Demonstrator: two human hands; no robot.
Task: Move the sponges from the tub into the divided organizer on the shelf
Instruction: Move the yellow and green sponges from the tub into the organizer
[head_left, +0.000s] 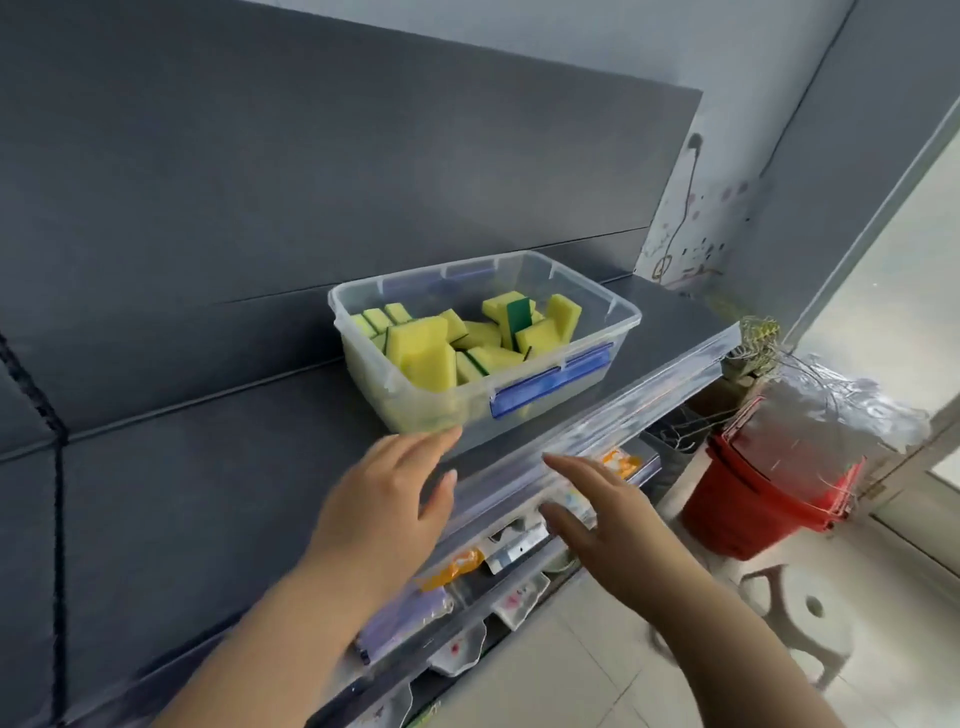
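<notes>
On shelf (234, 493), tub (626, 313) with sponges (421, 353) lies 12 o'clock of left hand (384, 493), long axis 8-to-2. Left hand nearer, fingers straight by near corner; right hand (597, 512) flat, empty, apart. Organizer unseen.

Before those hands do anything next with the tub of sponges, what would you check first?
1. Tub lid off, top open: ok.
2. Sponges inside, reachable from above: ok.
3. Left hand empty, fingers straight: ok.
4. Right hand empty, fingers straight: ok.
5. Left fingertips touching the tub: cannot tell.
6. Divided organizer in sight: not ok, none visible.
</notes>
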